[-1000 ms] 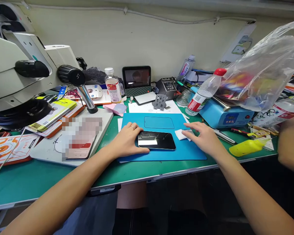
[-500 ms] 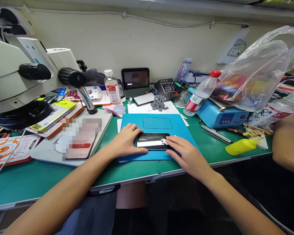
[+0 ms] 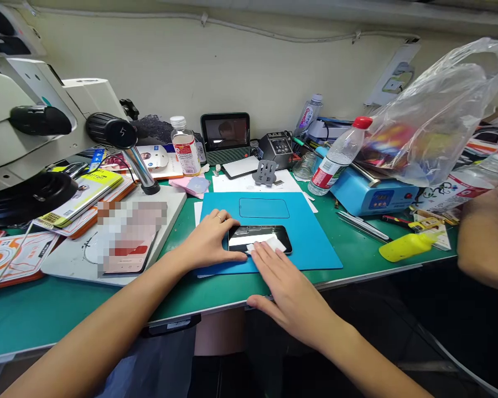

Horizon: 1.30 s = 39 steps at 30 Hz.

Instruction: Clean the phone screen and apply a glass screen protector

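A smartphone (image 3: 283,232) with a glossy dark screen lies flat on a blue mat (image 3: 315,232). My left hand (image 3: 209,239) grips its left end, thumb at the near edge and fingers at the far edge. On the right half of the screen lies a small white wipe (image 3: 276,243), partly covered by my right hand (image 3: 286,293). The fingers of that hand stretch out flat over the wipe, and its thumb sticks out to the side near the table edge. A phone outline is drawn on the mat beyond the smartphone.
On the left, a microscope (image 3: 22,143) overhangs its pale base, where another phone (image 3: 128,249) rests. To the right are tweezers (image 3: 363,225), a yellow squeeze bottle (image 3: 406,247), a red-capped bottle (image 3: 336,157) and a blue device (image 3: 373,193). Another person's arm (image 3: 485,237) is at far right.
My right hand has slid left and nearer to me across the phone, its thumb swinging away from the phone's edge. More of the white wipe shows now. My left hand keeps its grip.
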Available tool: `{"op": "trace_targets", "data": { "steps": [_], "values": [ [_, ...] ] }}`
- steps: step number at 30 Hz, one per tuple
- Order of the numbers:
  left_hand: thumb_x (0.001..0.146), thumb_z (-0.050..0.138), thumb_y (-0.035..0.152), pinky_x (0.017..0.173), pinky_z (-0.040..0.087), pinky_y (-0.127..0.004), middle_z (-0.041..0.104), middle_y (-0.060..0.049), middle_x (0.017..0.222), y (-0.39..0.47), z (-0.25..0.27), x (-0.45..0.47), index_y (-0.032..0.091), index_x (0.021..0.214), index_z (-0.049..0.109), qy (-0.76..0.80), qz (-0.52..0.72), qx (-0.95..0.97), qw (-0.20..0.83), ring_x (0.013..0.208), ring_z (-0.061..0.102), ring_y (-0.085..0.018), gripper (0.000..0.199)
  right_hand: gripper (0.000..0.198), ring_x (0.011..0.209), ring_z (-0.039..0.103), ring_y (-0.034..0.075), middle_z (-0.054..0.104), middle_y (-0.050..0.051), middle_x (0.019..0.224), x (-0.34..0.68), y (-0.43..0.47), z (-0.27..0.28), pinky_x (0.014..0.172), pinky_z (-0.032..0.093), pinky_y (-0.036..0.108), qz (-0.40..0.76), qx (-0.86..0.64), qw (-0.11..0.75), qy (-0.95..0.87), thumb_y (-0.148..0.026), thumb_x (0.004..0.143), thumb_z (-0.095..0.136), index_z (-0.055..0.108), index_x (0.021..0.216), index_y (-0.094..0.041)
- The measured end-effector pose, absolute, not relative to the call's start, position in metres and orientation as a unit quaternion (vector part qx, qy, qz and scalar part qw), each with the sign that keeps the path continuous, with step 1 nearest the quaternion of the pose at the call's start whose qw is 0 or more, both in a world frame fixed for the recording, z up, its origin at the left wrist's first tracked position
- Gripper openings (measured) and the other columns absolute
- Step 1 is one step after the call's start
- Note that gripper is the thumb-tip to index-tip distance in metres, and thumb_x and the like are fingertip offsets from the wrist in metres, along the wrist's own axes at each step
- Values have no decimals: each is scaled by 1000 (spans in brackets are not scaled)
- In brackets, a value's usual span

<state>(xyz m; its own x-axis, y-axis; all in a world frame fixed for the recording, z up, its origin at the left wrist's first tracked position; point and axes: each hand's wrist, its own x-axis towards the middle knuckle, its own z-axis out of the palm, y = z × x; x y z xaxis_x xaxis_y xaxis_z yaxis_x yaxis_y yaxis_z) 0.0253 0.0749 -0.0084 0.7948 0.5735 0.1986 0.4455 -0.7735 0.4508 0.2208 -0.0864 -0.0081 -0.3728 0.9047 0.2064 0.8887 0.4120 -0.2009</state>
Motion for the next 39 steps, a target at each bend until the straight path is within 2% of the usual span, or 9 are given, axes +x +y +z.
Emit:
{"op": "trace_targets", "data": {
  "steps": [5, 8, 14, 20, 25, 28, 34, 37, 39],
  "values": [
    [74, 72, 72, 90, 48, -46, 60, -10, 114, 76, -8, 25, 20, 124, 63, 272, 155, 928, 200, 104, 52, -30, 72, 66, 149, 37, 34, 42, 19, 159, 220, -87, -3, 118, 40, 57, 7, -547, 197, -814, -46, 99, 54, 41, 155, -12],
    [72, 74, 72, 89, 48, -46, 60, -10, 113, 77, -7, 25, 21, 122, 64, 267, 154, 931, 196, 103, 52, -30, 73, 60, 145, 44, 34, 50, 18, 155, 224, -94, -5, 116, 44, 57, -18, -576, 236, -783, -40, 100, 54, 44, 153, -15],
    [72, 73, 74, 89, 49, -46, 60, -10, 113, 76, -5, 24, 21, 123, 63, 272, 153, 931, 192, 102, 52, -30, 73, 59, 135, 54, 37, 59, 18, 146, 215, -84, -13, 113, 43, 62, 5, -588, 210, -781, -50, 98, 54, 52, 146, -16],
    [87, 66, 61, 93, 48, -44, 59, -11, 117, 74, -4, 25, 21, 125, 64, 229, 197, 934, 189, 104, 52, -27, 55, 41, 126, 58, 34, 67, 16, 132, 236, -59, -9, 107, 47, 56, -16, -630, 289, -721, -37, 100, 54, 61, 135, -19],
    [94, 64, 48, 90, 47, -42, 59, -10, 115, 67, -4, 30, 22, 113, 69, 199, 217, 938, 184, 99, 52, -25, 33, 17, 120, 59, 34, 69, 13, 122, 250, -43, -8, 98, 49, 55, 26, -665, 278, -692, -30, 94, 61, 73, 103, -21],
    [92, 67, 49, 88, 47, -41, 61, -10, 112, 65, -3, 32, 21, 108, 70, 192, 221, 938, 187, 97, 53, -24, 32, 13, 111, 62, 29, 72, 9, 109, 244, -43, -6, 95, 50, 48, 51, -645, 336, -685, -26, 96, 59, 69, 89, -23],
    [101, 56, 29, 83, 44, -37, 66, -7, 98, 64, 1, 33, 19, 95, 69, 161, 272, 926, 205, 88, 53, -20, 18, 10, 86, 65, 19, 70, 3, 95, 234, -48, -1, 78, 52, 33, 184, -629, 459, -600, -29, 93, 63, 66, 101, -24],
    [101, 52, 23, 80, 44, -35, 67, -6, 93, 63, 3, 31, 18, 91, 64, 166, 321, 904, 227, 84, 53, -19, 16, 27, 86, 64, 18, 68, 2, 95, 234, -48, 2, 78, 52, 32, 216, -623, 472, -585, -30, 91, 66, 68, 118, -26],
    [102, 50, 22, 79, 45, -34, 67, -5, 91, 61, 4, 30, 19, 93, 62, 175, 336, 890, 255, 84, 54, -18, 15, 21, 86, 64, 18, 68, 2, 93, 234, -47, 5, 78, 52, 31, 233, -612, 460, -600, -30, 92, 67, 73, 111, -26]
  ]
}}
